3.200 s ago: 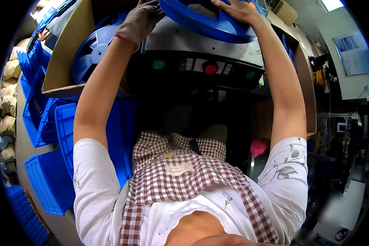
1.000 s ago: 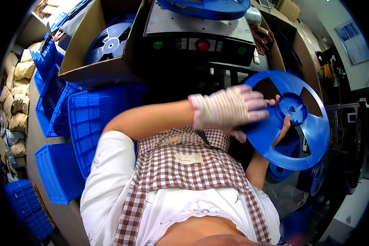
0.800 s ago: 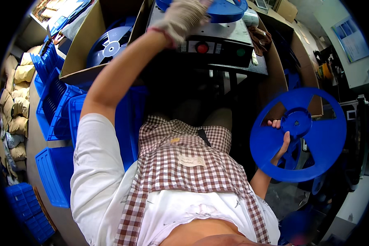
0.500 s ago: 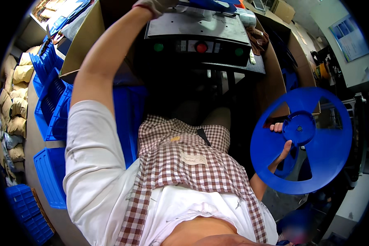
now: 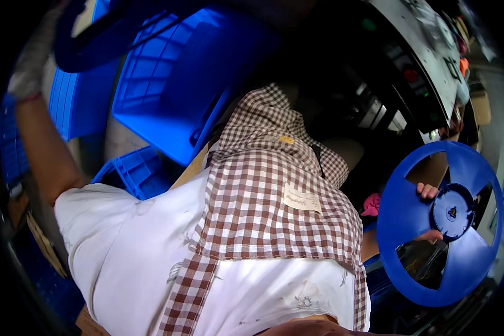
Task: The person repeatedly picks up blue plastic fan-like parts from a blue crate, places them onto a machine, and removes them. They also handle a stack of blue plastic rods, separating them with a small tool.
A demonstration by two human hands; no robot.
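Note:
My right hand (image 5: 427,191) grips a blue plastic reel (image 5: 404,210) near its dark hub, with fingers through one cut-out and the thumb by the hub. The reel's flat face is turned up, out at my right side. Far to the left, my left hand (image 5: 31,73) wears a pale glove and is raised at the rim of another dark blue reel-like piece (image 5: 75,60). It seems to hold that piece by the edge, though its fingers are smeared and partly hidden. Below that piece stands a large blue bin (image 5: 168,112).
A smaller blue crate (image 5: 131,173) stands low on the left, beside another blue bin (image 5: 67,103). At the upper right is a black machine (image 5: 395,61) with a metal top and red and green buttons. Something pink (image 5: 371,204) lies near the right-hand reel.
My body has turned left, so the machine now sits at the upper right. My left hand has gone from the machine's top to the far left with a blue piece. The right hand keeps its reel.

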